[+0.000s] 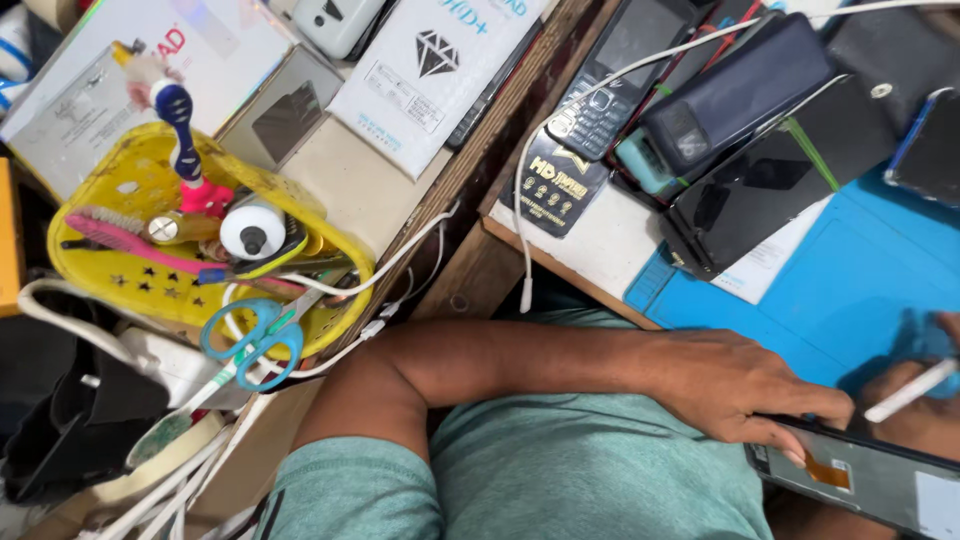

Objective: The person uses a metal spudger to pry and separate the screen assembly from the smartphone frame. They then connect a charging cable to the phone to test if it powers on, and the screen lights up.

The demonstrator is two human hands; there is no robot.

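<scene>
Blue mat [850, 290]: bright blue work mat at about 3 o'clock, with phones stacked along its upper edge.
Left hand [740, 385]: down at 4 o'clock, arm coming across the teal shirt, fingers curled with the tips pressed onto the top edge of the opened phone [860, 478].
Opened phone: dark slab at 5 o'clock, back off, with an orange flex strip showing just under the fingertips.
Right hand [925, 395]: mostly cut off at the right edge around 4 o'clock, pinching a thin white stick tool [910, 390] that slants over the phone. Can't really tell how the rest of the fingers sit.
Phone pile [740, 110]: 1 to 2 o'clock, a keypad phone, a dark blue one and a black glass one overlapping, well apart from the hands.
White cable [520, 200]: runs from the pile down to the desk edge near 12 o'clock.
Yellow basket [140, 180]: over at 9 to 10 o'clock, stuffed with brushes and a white bottle.
Blue scissors [250, 335]: hanging at the basket's lower rim, about 8 o'clock.
White boxes [420, 70]: flat cartons up at 11 o'clock, beside the basket.
</scene>
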